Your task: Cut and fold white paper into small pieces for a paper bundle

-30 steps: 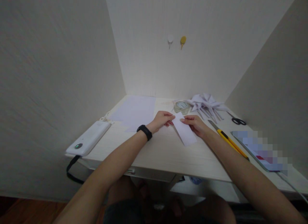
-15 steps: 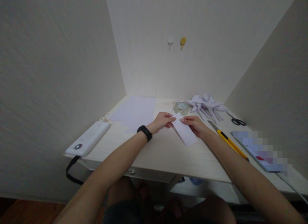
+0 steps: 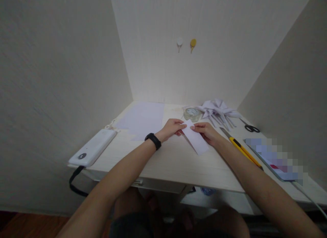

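two bare forearms reach over the near edge of a pale counter (image 3: 166, 163). the left wrist wears a black band (image 3: 153, 141). in the middle of the counter lies a narrow white paper strip (image 3: 195, 139), running from the near right toward the far left. the left hand (image 3: 171, 128) pinches the strip's far end, fingers closed on it. the right hand (image 3: 206, 131) grips the same end from the other side, fingers closed on the paper, so the two hands nearly meet. at the left edge rests a white power bank (image 3: 93, 148) with a black cord hanging off the counter. to the right of the right forearm lies a yellow knife (image 3: 241, 148), and beyond it a blurred flat object at the right edge. farther back, a flat sheet (image 3: 143, 118) lies toward the far left, a tape roll (image 3: 191, 113) sits just behind the hands, folded paper shapes (image 3: 217, 110) are piled beside it, and black scissors (image 3: 251, 128) lie near the far right corner. two hooks (image 3: 186, 43), one white and one yellow, hang on the back wall.
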`<action>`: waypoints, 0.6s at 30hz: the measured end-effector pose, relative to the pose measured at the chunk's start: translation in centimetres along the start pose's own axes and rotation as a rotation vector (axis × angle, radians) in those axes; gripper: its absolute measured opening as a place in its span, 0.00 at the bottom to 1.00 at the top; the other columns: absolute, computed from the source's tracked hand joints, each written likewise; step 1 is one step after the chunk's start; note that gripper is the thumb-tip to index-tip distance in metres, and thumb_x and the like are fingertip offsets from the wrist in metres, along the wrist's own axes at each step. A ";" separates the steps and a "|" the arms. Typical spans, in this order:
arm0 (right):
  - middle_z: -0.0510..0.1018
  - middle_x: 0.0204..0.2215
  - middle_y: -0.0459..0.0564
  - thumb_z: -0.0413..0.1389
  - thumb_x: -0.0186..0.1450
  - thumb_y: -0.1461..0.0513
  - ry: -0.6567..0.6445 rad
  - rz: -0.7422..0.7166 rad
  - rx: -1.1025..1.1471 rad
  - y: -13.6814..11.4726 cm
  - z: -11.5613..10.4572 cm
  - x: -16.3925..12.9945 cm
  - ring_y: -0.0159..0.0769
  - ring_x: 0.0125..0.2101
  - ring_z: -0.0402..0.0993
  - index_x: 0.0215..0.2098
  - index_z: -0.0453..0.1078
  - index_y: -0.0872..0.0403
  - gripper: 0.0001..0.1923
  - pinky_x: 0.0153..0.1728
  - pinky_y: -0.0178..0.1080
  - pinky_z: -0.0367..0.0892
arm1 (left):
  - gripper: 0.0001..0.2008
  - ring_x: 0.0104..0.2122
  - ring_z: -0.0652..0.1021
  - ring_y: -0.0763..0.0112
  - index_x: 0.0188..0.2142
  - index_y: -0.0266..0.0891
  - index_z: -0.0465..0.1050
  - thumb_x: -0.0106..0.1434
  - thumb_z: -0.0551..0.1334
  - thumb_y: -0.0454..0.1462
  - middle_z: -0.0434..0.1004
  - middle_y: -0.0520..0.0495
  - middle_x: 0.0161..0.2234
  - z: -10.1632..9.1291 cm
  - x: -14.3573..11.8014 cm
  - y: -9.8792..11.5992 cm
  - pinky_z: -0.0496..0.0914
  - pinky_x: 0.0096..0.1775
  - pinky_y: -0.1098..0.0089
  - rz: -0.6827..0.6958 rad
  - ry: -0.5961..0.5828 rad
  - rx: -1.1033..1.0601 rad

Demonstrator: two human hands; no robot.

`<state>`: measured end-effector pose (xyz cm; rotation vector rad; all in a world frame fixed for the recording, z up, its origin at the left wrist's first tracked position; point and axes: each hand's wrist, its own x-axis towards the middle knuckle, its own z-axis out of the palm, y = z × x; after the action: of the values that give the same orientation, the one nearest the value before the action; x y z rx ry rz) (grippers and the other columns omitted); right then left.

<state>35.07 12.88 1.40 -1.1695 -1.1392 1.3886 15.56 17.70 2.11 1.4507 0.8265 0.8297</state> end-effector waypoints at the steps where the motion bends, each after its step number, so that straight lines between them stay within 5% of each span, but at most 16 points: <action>1: 0.82 0.27 0.50 0.73 0.45 0.57 0.005 0.002 0.009 -0.1 0.1 0.0 0.34 0.25 0.75 0.31 0.79 0.57 0.18 0.27 0.36 0.67 | 0.05 0.21 0.73 0.79 0.35 0.31 0.76 0.60 0.68 0.33 0.77 0.49 0.26 0.0 0.0 0.0 0.67 0.23 0.76 0.001 0.005 -0.002; 10: 0.82 0.24 0.49 0.73 0.43 0.58 0.051 0.021 0.003 -0.4 0.4 -0.3 0.31 0.21 0.73 0.32 0.80 0.58 0.20 0.20 0.33 0.64 | 0.02 0.20 0.73 0.79 0.32 0.31 0.75 0.62 0.65 0.30 0.76 0.49 0.24 -0.1 0.3 0.2 0.67 0.23 0.76 -0.014 0.123 -0.067; 18: 0.81 0.23 0.48 0.73 0.42 0.57 0.050 0.028 -0.049 -0.3 0.1 -0.2 0.31 0.18 0.71 0.33 0.79 0.58 0.22 0.16 0.33 0.60 | 0.03 0.20 0.74 0.78 0.34 0.30 0.75 0.60 0.66 0.30 0.76 0.48 0.25 0.0 0.1 0.4 0.69 0.23 0.75 -0.001 0.114 -0.103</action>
<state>35.01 12.68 1.69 -1.2529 -1.1311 1.3514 15.65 17.79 2.48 1.3224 0.8573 0.9475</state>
